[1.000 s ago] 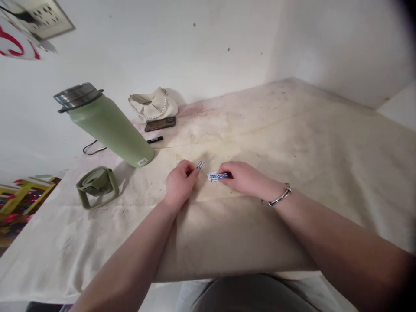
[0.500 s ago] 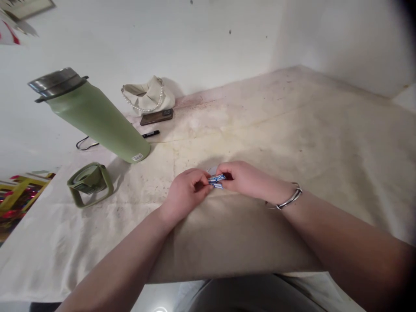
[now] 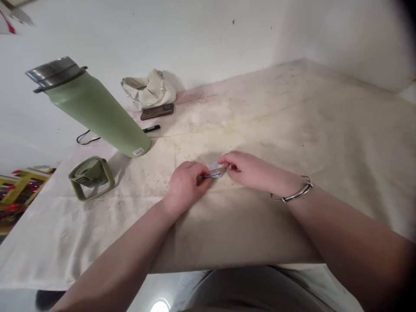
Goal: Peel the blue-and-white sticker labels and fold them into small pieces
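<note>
Left hand [image 3: 185, 186]: thumb and fingers closed together on a small bunch of blue-and-white paper pieces [image 3: 216, 175], whose ends stick out toward the right. Right hand [image 3: 251, 171]: fingers curled, tips at the far right end of the bunch beside a pale slip [image 3: 213, 166]; from where I stand, cannot tell whether they grip it. Bunch located between the hands, over the near half of the cloth-covered desk [image 3: 253, 236]; contact with the cloth not discernible. Bracelet [image 3: 297, 193] on right wrist. To the left: green bottle [image 3: 100, 115], green lid [image 3: 110, 171] with loop handle just beside its base. Behind: black pen [image 3: 152, 128], phone [image 3: 157, 111], cream handbag [image 3: 169, 93] near the wall.
</note>
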Tool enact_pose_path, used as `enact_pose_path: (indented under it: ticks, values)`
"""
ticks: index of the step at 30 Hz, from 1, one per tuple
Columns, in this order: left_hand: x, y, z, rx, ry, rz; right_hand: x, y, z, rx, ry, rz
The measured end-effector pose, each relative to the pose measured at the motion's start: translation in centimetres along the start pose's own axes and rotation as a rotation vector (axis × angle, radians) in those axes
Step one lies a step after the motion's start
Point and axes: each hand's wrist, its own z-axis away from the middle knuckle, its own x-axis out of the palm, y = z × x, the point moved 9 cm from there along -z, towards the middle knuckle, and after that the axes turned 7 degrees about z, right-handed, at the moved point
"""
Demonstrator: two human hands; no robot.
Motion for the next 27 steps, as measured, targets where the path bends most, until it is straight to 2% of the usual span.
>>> enact_pose_path:
  ticks: [3, 6, 11, 14, 18, 22, 27]
  values:
    - [0.5, 0.0, -0.1, 0.030, -0.025, -0.019, -0.1, 0.5, -0.1, 0.044, 0.011, 0.011]
    - [0.6, 0.1, -0.2, 0.030, -0.006, -0.034, 0.3, 0.2, -0.1, 0.029, -0.022, 0.016]
    - [1.0, -0.3, -0.2, -0.041, -0.053, -0.125, 0.2, -0.1, -0.1, 0.014, -0.030, 0.051]
    - [1.2, -0.6, -0.2, -0.096, -0.083, -0.134, 0.1, 0.6, 0.0, 0.086, -0.028, 0.039]
    - [1.3, -0.6, -0.2, -0.112, -0.104, -0.129, 1.2, 0.9, 0.1, 0.199, -0.090, -0.131]
    - [1.3, -0.6, -0.3, -0.109, -0.100, -0.109, 1.0, -0.4, -0.1, 0.156, -0.047, -0.158]
    - [1.1, -1.0, -0.5, -0.121, -0.087, -0.065, 0.3, -0.6, -0.1, 0.108, -0.004, -0.131]
